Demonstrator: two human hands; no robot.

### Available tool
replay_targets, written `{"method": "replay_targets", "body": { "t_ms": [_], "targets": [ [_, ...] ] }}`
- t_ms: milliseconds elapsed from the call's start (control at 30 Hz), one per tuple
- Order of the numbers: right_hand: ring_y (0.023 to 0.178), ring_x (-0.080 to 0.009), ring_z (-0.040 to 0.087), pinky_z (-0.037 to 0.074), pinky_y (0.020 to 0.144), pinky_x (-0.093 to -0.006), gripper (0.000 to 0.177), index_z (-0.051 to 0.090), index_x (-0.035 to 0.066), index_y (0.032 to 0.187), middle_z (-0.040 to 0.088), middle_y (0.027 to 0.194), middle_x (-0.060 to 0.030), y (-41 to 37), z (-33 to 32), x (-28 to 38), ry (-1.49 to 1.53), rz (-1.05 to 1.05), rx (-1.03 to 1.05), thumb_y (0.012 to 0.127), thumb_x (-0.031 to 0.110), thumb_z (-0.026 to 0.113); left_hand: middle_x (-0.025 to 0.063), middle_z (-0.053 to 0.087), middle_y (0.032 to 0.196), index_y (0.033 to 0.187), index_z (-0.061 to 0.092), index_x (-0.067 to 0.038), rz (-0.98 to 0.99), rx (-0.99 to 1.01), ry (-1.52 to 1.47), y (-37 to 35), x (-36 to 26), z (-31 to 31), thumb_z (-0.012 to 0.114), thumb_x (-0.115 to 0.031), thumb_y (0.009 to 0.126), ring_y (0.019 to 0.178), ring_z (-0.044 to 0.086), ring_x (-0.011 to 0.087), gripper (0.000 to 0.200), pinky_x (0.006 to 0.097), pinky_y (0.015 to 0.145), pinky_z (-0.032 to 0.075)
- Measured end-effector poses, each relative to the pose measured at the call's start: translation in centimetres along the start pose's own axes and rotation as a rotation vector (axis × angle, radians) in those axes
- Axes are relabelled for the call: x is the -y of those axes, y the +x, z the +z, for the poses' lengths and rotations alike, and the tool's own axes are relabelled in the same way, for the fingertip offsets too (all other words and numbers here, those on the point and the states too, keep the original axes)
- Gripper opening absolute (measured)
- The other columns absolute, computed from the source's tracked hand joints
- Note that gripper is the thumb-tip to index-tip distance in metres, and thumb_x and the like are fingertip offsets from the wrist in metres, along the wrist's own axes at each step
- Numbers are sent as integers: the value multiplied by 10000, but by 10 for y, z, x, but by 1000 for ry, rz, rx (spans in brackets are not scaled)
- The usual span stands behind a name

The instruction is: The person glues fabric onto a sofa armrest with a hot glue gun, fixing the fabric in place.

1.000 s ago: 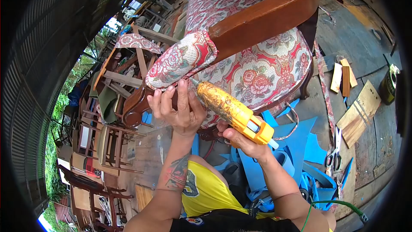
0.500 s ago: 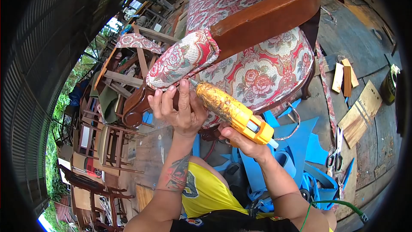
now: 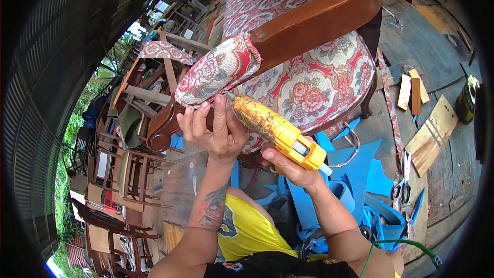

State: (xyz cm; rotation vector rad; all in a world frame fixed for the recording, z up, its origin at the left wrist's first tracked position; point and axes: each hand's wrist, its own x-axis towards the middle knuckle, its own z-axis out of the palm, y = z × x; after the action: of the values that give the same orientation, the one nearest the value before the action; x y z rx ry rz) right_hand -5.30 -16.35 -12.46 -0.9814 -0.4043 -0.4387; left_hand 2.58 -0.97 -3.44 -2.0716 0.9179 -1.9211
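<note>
My right hand [image 3: 296, 169] is wrapped around a yellow, brown-stained glue gun [image 3: 265, 123], with a pale glue stick [image 3: 325, 169] poking out of its rear. The nozzle points up-left at the lower edge of a floral padded armrest cover [image 3: 218, 69]. Just left of that nozzle, my left hand [image 3: 218, 136] has its fingers extended, fingertips touching the cover's lower edge; its thumb is partly hidden. The pad sits at the front end of the wooden armrest [image 3: 319, 13] of a floral-upholstered sofa [image 3: 314, 90].
Blue foam scraps [image 3: 355, 170] lie on the floor below the sofa. Scissors [image 3: 404, 180], wood offcuts [image 3: 432, 136] and a dark container [image 3: 467, 100] are at the right. A green cord [image 3: 411, 244] crosses the lower right. Stacked chair frames [image 3: 128, 175] stand at the left.
The glue gun has shifted slightly up and left, its nozzle a little higher along the cover's edge. My left hand stays almost in place.
</note>
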Motion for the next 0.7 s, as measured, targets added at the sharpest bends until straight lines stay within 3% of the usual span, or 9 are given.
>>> {"method": "replay_targets", "body": {
  "t_ms": [67, 133, 567, 633, 700],
  "targets": [
    [678, -146, 714, 579, 611, -284, 174, 730, -8, 972, 742, 799, -68, 0, 2, 0, 31, 5, -5, 919, 146, 789, 99, 517, 1245, 1267, 734, -79, 1, -6, 3, -1, 1, 1, 652, -160, 946, 1304, 407, 347, 341, 554, 1200, 271],
    [572, -140, 607, 461, 551, -286, 209, 705, 70, 894, 648, 692, -3, 1, 5, 2, 12, 25, -57, 868, 225, 844, 115, 507, 1277, 1290, 715, -64, 16, 3, 5, 0, 1, 0, 645, -134, 934, 1316, 396, 363, 370, 572, 1183, 286],
    [524, -156, 606, 447, 507, -308, 229, 679, 94, 813, 619, 615, -2, 4, 5, 3, -36, 5, -31, 922, 272, 774, 127, 488, 1323, 1319, 693, -53, 26, 21, -3, -1, 2, -2, 642, -111, 925, 1334, 375, 376, 401, 590, 1169, 295],
    [614, -104, 642, 504, 535, -258, 165, 707, 22, 978, 708, 768, -37, 2, 1, 4, -11, 121, 30, 923, 156, 787, 127, 490, 1320, 1318, 694, -53, 26, 22, 0, 0, 1, -2, 643, -116, 928, 1333, 376, 376, 398, 590, 1168, 296],
    [616, -102, 641, 511, 536, -259, 182, 701, 24, 990, 702, 778, -31, 0, 2, 3, 7, 155, 27, 921, 167, 792, 126, 491, 1318, 1316, 695, -53, 26, 23, 2, 0, 1, -1, 643, -121, 931, 1331, 377, 377, 395, 590, 1168, 297]
  ]
}}
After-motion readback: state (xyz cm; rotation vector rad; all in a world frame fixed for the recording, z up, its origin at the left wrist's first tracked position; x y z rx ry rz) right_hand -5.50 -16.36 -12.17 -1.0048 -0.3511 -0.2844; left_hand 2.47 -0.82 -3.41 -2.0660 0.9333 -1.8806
